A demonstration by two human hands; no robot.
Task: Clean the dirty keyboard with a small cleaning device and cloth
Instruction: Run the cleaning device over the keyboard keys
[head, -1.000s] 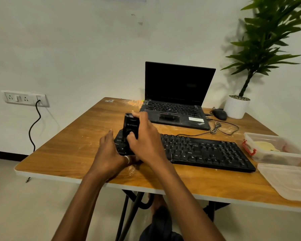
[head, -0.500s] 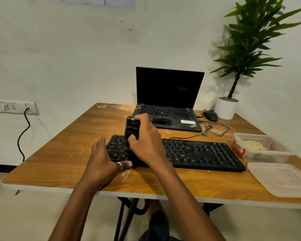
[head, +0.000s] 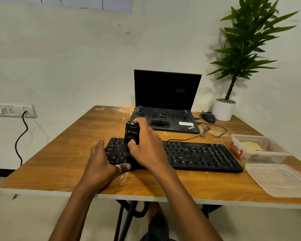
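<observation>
Office desk: laptop, keyboard, mouse.

The right hand grips an upright black cleaning device over the left end of the black keyboard, while the left hand rests flat against that end on the wooden table.

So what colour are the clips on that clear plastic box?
Red. The clips on the clear plastic box show best in the head view.
</observation>
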